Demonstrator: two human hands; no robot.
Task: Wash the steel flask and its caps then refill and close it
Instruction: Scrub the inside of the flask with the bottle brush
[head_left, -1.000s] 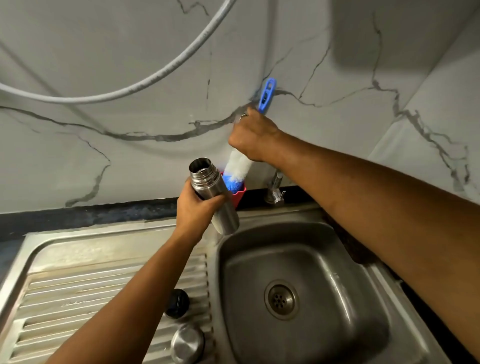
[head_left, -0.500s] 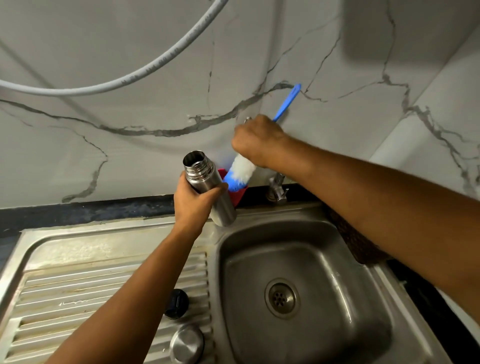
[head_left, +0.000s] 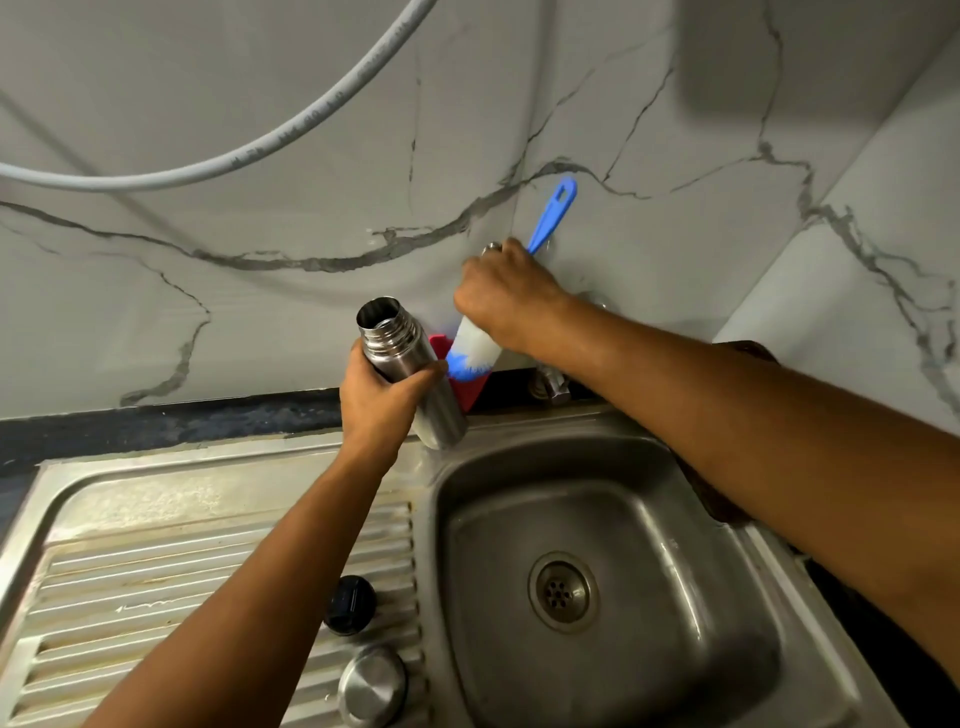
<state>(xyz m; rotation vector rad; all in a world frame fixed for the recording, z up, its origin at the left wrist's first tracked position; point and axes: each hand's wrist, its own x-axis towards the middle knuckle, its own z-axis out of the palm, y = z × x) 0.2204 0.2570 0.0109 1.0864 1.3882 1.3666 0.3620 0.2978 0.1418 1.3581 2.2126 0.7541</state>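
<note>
Above steel sink (head_left: 675, 519), flask (head_left: 395, 343) clamped in left hand (head_left: 382, 400) grip, mouth up for scrubbing (black cap (head_left: 349, 604), steel cap (head_left: 371, 686) parked on drainboard (head_left: 182, 571)). Bottle brush (head_left: 478, 348) clamped in right hand (head_left: 506, 296) grip, bristles by red holder (head_left: 470, 389).

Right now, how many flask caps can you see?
2. A black cap sits on the ribbed drainboard beside the basin; a steel cap lies just nearer the camera. The left forearm may hide others.

We record a silver flask (head_left: 387, 338), a blue-handled brush (head_left: 551, 213) with white bristles, a red holder (head_left: 472, 392), a black cap (head_left: 349, 605), a silver cap (head_left: 371, 686) and a pale wall (head_left: 623, 93) with dark veins.
</note>
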